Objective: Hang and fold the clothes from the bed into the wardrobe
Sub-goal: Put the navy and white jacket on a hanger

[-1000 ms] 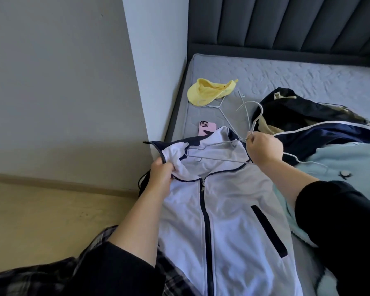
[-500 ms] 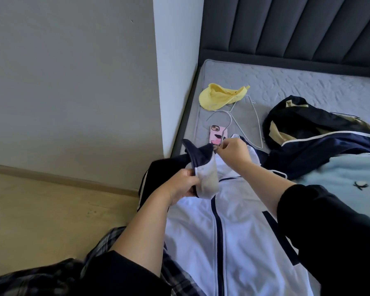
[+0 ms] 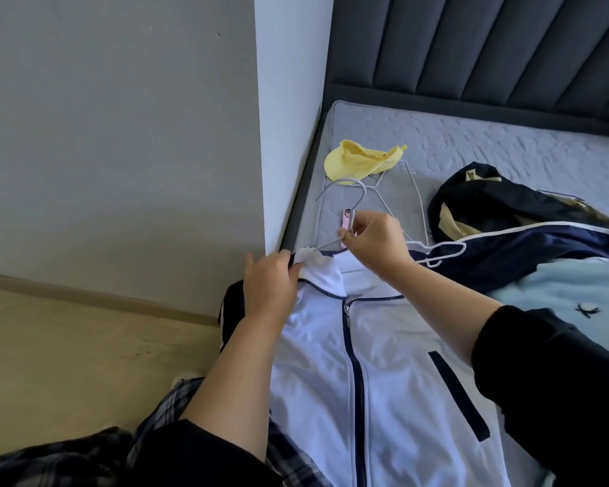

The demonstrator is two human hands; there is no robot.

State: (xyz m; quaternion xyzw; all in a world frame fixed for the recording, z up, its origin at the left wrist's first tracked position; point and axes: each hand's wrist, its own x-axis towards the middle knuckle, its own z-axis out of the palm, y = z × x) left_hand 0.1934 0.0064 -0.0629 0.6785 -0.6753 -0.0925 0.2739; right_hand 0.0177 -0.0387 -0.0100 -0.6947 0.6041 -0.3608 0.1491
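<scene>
**Hanger only half in: the free arm is the one likely to snag**

The white zip jacket (image 3: pixel 331 374) is lying face-up on the bed (image 3: pixel 471 145), its hem towards the person. The left hand (image 3: pixel 271 286) is gripping the collar at the jacket's shoulder, bunching the cloth. The right hand (image 3: pixel 373 240) is pinching the wire hanger (image 3: pixel 362 188) at its neck. One arm of the hanger is poking into the bunched collar, while the other is sticking out bare over the dark navy jacket (image 3: pixel 507 212) beside it.

Several things could go wrong from here:

- The zip is sitting high, so the neck opening is looking tight. Forcing the second arm in could strain the collar or bend the wire.
- The bare arm is hovering close to the navy jacket and could catch it and drag it along.
- If the left hand's grip is loosening, the seated arm may be slipping back out.
- A second hanger (image 3: pixel 417 195) is lying just behind the hook, near the yellow cap (image 3: pixel 363 161), and a pink phone (image 3: pixel 347 219) is lying under the right hand. A careless lift could tangle the wires or flick the phone towards the bed's edge.

The wardrobe is not showing.
</scene>
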